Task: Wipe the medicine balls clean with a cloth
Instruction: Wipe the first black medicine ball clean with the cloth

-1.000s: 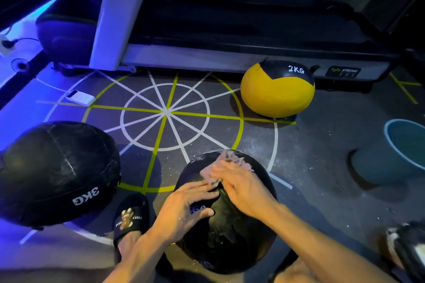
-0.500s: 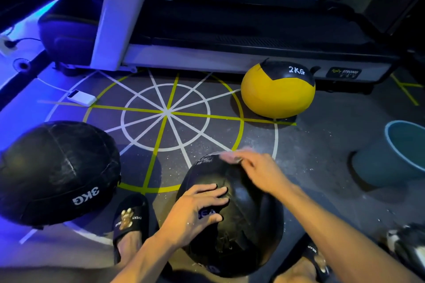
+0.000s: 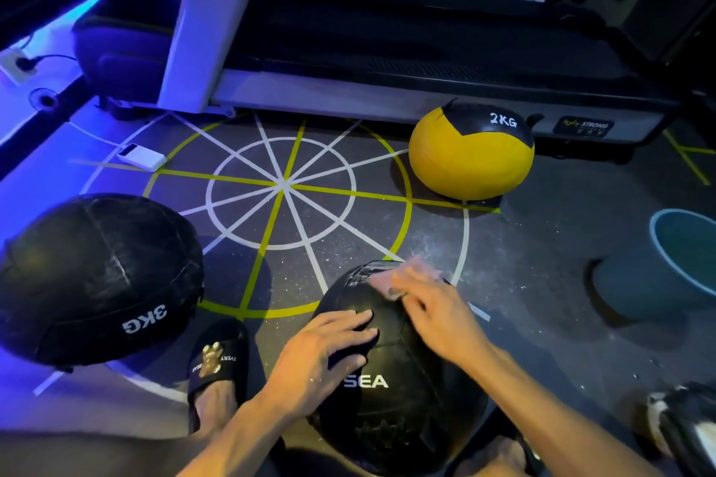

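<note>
From the head view, a black medicine ball (image 3: 399,391) marked "SEA" sits on the floor (image 3: 542,244) at near centre, between the person's feet. The left hand (image 3: 321,356) rests flat on its top, fingers (image 3: 348,321) spread. The right hand (image 3: 438,318) presses a pinkish cloth (image 3: 403,277) onto the ball's far side; motion blur hides how its fingers lie. A black 3KG ball (image 3: 97,279) lies at left, a yellow 2KG ball (image 3: 470,155) farther right, near the treadmill (image 3: 387,62). A teal bucket (image 3: 666,267) stands at right.

Right hand (image 3: 438,316) slid the cloth (image 3: 407,275) back across the ball's (image 3: 403,399) top.
</note>
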Demonstrator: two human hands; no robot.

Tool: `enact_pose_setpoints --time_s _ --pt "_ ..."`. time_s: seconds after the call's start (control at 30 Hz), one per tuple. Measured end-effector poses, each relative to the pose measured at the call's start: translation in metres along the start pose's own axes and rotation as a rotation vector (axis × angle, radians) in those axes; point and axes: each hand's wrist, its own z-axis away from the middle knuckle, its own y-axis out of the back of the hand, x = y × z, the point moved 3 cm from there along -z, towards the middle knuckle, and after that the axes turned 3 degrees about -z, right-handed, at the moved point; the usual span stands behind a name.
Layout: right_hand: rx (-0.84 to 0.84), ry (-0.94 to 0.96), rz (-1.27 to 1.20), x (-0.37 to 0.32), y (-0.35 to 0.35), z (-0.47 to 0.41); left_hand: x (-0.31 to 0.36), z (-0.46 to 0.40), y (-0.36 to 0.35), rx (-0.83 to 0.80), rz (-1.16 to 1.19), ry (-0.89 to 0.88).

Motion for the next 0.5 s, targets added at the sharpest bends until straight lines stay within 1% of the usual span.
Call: enact_pose_setpoints --time_s 0.03,0.07,0.1,0.2,0.23,0.27,0.33,0.37,0.4,0.43,0.47,0.5 --pt "-0.072 0.101 0.022 -0.004 -0.003 0.003 0.001 0.001 0.0 -0.013 0.003 -0.002" --pt "-0.132 0.136 0.052 -0.001 -0.001 0.002 0.001 0.001 -0.001 -0.02 0.012 -0.001" --pt "-0.153 0.098 0.067 0.007 0.004 -0.003 0.002 0.002 -0.002 -0.024 0.025 0.002" --pt "-0.002 -0.287 0.087 0.043 0.027 -0.019 0.007 -0.001 -0.007 -0.026 0.035 0.008" --pt "0.012 -0.307 0.11 0.041 0.026 -0.02 0.009 -0.002 -0.009 -0.025 0.026 0.008" --pt "0.011 -0.23 0.102 0.03 0.021 -0.019 0.009 -0.003 -0.01 -0.022 0.019 0.006" --pt "-0.08 0.033 0.021 -0.01 0.003 -0.012 0.008 -0.003 -0.011 -0.016 0.014 0.011" --pt "-0.148 0.119 0.002 -0.025 -0.004 -0.006 0.007 -0.002 -0.011 -0.018 0.012 0.013" --pt "-0.201 0.155 0.022 -0.027 -0.008 -0.006 0.006 -0.002 -0.01 -0.025 0.013 0.014" --pt "-0.225 0.135 0.05 -0.019 -0.007 -0.011 0.006 -0.002 -0.01 -0.032 0.018 0.011" --pt "-0.2 0.072 0.071 -0.005 -0.002 -0.019 0.007 -0.002 -0.01 -0.039 0.024 0.006" --pt "-0.149 -0.061 0.095 0.015 0.005 -0.028 0.008 -0.003 -0.01 -0.044 0.029 0.005"
